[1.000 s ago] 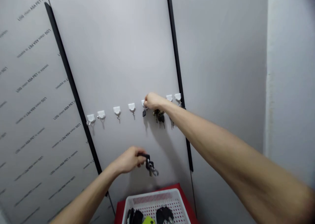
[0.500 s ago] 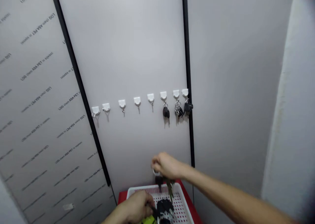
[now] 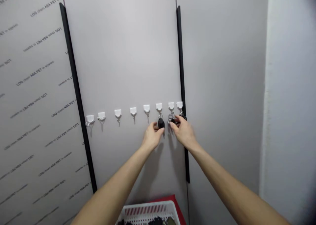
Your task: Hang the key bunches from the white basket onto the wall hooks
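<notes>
Hooks, eight in a row, are taken as landmark: small white plastic pads, shield-shaped, each with a thin metal prong. A black key fob, rounded and glossy, is hung on a metal ring from the sixth hook counted from the row's left end. It is pinched between thumb and fingertips of the left hand, just below the row. A key bunch, silvery rings with dark pieces, is hung under the seventh hook and is gripped by the curled fingers of the right hand, just below the row's right end. The row is fixed to a smooth matt grey panel, framed by narrow black strips, one at each end of the row. Left of the row, printed protective film is seen over another panel. Well below the row, a white perforated plastic basket with dark items inside is set on a red surface. Right of the row, a rougher whitish wall is seen.
</notes>
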Available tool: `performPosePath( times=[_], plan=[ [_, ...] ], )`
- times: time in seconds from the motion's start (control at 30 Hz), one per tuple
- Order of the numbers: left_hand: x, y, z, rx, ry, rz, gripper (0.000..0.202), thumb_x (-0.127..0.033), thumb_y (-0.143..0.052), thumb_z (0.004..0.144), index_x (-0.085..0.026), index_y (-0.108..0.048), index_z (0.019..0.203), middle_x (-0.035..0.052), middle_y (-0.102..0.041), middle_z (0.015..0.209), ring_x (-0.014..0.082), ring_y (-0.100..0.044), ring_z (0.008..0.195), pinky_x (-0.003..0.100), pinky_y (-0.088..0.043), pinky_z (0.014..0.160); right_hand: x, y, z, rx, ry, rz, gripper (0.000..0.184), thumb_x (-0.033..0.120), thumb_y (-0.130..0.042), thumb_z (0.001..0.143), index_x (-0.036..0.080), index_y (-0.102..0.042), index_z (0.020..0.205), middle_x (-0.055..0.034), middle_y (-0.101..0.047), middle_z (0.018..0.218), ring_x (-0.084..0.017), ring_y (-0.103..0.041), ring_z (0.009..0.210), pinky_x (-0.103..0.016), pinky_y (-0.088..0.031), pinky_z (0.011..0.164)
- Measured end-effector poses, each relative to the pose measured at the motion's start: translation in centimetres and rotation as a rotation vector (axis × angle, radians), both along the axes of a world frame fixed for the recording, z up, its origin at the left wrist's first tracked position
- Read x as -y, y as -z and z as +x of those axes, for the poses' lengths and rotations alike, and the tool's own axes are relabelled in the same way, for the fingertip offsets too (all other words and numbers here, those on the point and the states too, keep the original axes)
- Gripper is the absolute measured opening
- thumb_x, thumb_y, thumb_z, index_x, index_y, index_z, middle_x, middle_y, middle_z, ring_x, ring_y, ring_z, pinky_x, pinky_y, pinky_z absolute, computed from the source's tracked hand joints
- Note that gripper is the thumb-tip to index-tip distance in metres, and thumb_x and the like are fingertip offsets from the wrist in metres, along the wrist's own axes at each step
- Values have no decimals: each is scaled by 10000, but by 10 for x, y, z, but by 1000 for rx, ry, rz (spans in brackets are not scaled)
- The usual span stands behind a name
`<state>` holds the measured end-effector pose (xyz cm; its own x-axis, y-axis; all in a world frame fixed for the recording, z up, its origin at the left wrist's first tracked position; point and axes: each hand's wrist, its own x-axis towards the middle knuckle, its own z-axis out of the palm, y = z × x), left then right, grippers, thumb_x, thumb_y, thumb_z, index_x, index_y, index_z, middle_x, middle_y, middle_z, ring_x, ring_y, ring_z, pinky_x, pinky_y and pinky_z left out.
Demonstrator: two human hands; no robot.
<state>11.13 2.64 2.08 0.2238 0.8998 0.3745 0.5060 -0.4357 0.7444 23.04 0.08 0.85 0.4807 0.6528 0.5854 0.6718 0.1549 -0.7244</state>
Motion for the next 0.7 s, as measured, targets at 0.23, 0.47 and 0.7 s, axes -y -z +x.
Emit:
performPosePath(
  times=[0.23, 0.47, 0.7],
  plan=[
    [-16, -11, 24, -68, -56, 86, 193, -256, -377, 659, -134, -524, 629, 41, -559, 589, 124, -505, 554, 218, -369, 508, 0, -7, -1, 220, 143, -177, 467, 309, -410, 676, 232, -276, 1117, -56, -546, 893, -210, -516, 736, -292, -359, 560],
    [-4, -67, 22, 12, 104, 222, 160, -237, -351, 667, -147, -479, 634, -4, -531, 552, 74, -497, 457, 160, -341, 416, -6, -17, 9, 253, 95, -163, 426, 278, -452, 624, 211, -362, 1035, -39, -556, 708, -175, -508, 635, -258, -335, 533],
    [-10, -57, 33, -5, 145, 29, 101, -193, -355, 665, -143, -442, 655, -1, -526, 575, 75, -509, 439, 157, -341, 395, -1, -53, 36, -93, 19, 253, 313, 257, -387, 600, 155, -478, 881, 2, -514, 622, -89, -433, 507, -214, -338, 511]
  ],
)
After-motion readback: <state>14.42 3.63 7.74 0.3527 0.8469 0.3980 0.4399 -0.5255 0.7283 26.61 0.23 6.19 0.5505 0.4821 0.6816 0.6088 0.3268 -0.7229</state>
